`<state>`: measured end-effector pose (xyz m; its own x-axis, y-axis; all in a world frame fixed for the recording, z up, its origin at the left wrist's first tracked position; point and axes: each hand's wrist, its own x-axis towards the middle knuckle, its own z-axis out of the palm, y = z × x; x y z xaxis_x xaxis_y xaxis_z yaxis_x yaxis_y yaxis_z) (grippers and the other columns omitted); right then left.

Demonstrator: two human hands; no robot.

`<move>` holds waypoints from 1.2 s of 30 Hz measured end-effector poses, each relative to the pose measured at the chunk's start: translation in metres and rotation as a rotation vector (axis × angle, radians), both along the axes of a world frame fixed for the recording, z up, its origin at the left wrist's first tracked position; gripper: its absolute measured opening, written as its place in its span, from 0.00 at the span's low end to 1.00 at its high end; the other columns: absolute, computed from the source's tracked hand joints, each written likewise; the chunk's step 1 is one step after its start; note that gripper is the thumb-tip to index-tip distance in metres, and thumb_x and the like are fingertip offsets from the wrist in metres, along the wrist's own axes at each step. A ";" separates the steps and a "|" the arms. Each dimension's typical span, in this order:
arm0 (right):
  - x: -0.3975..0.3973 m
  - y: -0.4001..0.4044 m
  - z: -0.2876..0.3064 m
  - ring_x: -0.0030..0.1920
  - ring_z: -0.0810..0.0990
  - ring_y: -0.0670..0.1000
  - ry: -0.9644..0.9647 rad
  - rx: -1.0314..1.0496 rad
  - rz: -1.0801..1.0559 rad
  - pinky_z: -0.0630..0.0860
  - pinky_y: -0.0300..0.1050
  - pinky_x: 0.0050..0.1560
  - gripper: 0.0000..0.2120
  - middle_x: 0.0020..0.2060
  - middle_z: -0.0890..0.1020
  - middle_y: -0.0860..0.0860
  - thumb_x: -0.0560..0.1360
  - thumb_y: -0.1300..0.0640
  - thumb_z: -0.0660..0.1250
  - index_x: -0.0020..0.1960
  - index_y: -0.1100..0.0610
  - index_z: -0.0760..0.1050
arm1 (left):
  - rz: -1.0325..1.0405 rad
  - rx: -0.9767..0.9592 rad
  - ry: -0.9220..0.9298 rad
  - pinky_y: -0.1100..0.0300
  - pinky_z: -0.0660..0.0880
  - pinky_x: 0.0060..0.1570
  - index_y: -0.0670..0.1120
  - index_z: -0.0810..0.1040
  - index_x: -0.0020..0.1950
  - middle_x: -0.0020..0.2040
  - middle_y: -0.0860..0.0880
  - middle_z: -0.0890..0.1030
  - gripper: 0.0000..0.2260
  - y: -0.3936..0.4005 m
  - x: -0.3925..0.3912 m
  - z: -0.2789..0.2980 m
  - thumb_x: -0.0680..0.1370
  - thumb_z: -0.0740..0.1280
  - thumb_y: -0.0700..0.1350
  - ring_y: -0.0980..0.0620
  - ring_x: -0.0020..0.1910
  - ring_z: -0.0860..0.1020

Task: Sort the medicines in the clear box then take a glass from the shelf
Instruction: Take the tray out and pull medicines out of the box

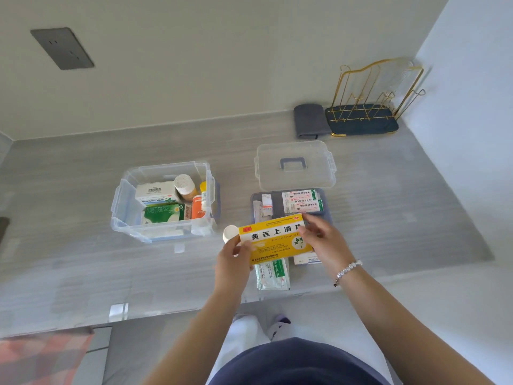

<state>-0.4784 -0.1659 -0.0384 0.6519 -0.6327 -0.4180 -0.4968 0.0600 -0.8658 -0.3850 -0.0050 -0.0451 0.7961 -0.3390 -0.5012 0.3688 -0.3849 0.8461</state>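
My left hand point(233, 257) and right hand point(322, 240) pinch a yellow medicine box point(274, 240) by its ends. Beyond my right fingers lies the tray point(327, 215); beyond my left, the clear box point(163, 198) holding medicines.

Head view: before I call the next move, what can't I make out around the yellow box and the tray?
- Tray: its near half is hidden by the yellow medicine box and the right hand.
- White bottle: mostly hidden behind the left hand and the box.
- Sachets: tops covered by the box; print too blurred to read.
- Gold rack: no glass discernible.
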 end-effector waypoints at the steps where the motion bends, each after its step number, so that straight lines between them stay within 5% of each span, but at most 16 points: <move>1: -0.005 -0.001 -0.006 0.45 0.81 0.48 0.030 -0.012 -0.018 0.77 0.37 0.41 0.17 0.49 0.82 0.51 0.75 0.56 0.65 0.63 0.52 0.73 | -0.022 0.023 -0.002 0.57 0.79 0.44 0.53 0.76 0.53 0.47 0.52 0.81 0.07 -0.002 -0.003 -0.006 0.79 0.60 0.45 0.54 0.45 0.79; 10: -0.040 -0.009 -0.045 0.38 0.78 0.45 0.254 -0.088 -0.152 0.69 0.32 0.31 0.09 0.43 0.80 0.49 0.74 0.55 0.66 0.54 0.56 0.76 | -0.186 0.185 0.020 0.54 0.78 0.49 0.49 0.76 0.61 0.45 0.54 0.82 0.15 -0.013 -0.036 -0.029 0.75 0.68 0.49 0.51 0.43 0.80; 14: -0.068 -0.024 -0.052 0.34 0.75 0.39 0.304 -0.079 -0.252 0.67 0.31 0.27 0.07 0.39 0.78 0.46 0.74 0.56 0.65 0.51 0.56 0.75 | -0.299 0.199 0.060 0.49 0.79 0.51 0.51 0.78 0.57 0.45 0.53 0.83 0.11 -0.034 -0.056 -0.034 0.75 0.68 0.48 0.50 0.46 0.82; 20: -0.106 -0.040 -0.065 0.35 0.76 0.44 0.438 -0.058 -0.265 0.66 0.33 0.28 0.06 0.42 0.79 0.49 0.74 0.56 0.63 0.50 0.54 0.74 | -0.467 0.272 0.046 0.62 0.80 0.38 0.53 0.81 0.47 0.39 0.58 0.82 0.04 -0.061 -0.081 -0.047 0.75 0.68 0.45 0.56 0.38 0.81; 25: -0.117 -0.039 -0.073 0.39 0.78 0.48 0.470 -0.056 -0.206 0.67 0.33 0.31 0.10 0.46 0.83 0.52 0.74 0.57 0.64 0.54 0.54 0.77 | -0.486 0.356 0.041 0.54 0.80 0.38 0.54 0.79 0.39 0.37 0.54 0.83 0.08 -0.065 -0.089 -0.053 0.76 0.65 0.43 0.52 0.32 0.77; 29: -0.108 -0.035 -0.069 0.40 0.79 0.49 0.432 -0.098 -0.105 0.67 0.32 0.31 0.10 0.39 0.82 0.49 0.73 0.58 0.64 0.51 0.51 0.80 | -0.482 0.398 -0.015 0.70 0.69 0.23 0.49 0.80 0.44 0.38 0.53 0.83 0.07 -0.064 -0.087 -0.054 0.76 0.62 0.43 0.55 0.29 0.74; 32: -0.102 -0.031 -0.067 0.40 0.81 0.49 0.401 -0.113 -0.080 0.73 0.36 0.35 0.07 0.35 0.82 0.47 0.72 0.57 0.65 0.47 0.50 0.81 | -0.476 0.411 -0.066 0.70 0.68 0.23 0.46 0.79 0.47 0.42 0.52 0.83 0.07 -0.062 -0.087 -0.049 0.77 0.61 0.43 0.56 0.31 0.76; 36: -0.098 -0.027 -0.065 0.33 0.77 0.42 0.379 -0.148 -0.035 0.64 0.27 0.27 0.06 0.29 0.78 0.42 0.72 0.57 0.65 0.43 0.48 0.80 | -0.503 0.401 -0.114 0.74 0.62 0.17 0.46 0.76 0.48 0.43 0.52 0.79 0.07 -0.061 -0.091 -0.038 0.77 0.59 0.41 0.59 0.27 0.71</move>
